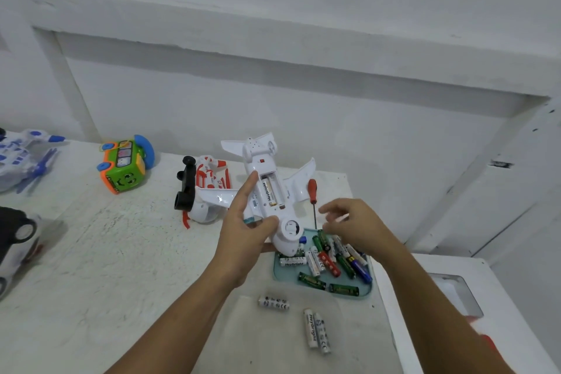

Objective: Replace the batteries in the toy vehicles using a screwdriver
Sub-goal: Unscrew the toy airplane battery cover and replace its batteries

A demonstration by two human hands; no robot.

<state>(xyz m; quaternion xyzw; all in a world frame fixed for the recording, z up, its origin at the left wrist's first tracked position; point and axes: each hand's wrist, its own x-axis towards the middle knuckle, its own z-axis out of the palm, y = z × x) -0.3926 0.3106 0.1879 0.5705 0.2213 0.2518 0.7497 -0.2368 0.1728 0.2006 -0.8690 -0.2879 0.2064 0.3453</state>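
My left hand [243, 231] grips a white toy airplane [270, 179], held belly-up above the table. Its battery compartment is uncovered, and one white battery [268, 191] lies in it beside an empty slot. My right hand [355, 228] hovers over a teal tray [277, 270] of several loose batteries, fingers loosely curled, holding nothing that I can see. A red-handled screwdriver [312, 194] lies on the table behind the tray, just right of the plane. Three white batteries [314, 328] lie loose on the table in front of the tray.
A second white-and-orange plane with black wheels [197, 188] lies left of the held plane. A green-and-orange toy bus [126, 166] stands further left. Blue-white toys [24, 158] and a black-white car [15, 240] are at the left edge. The table ends just right of the tray.
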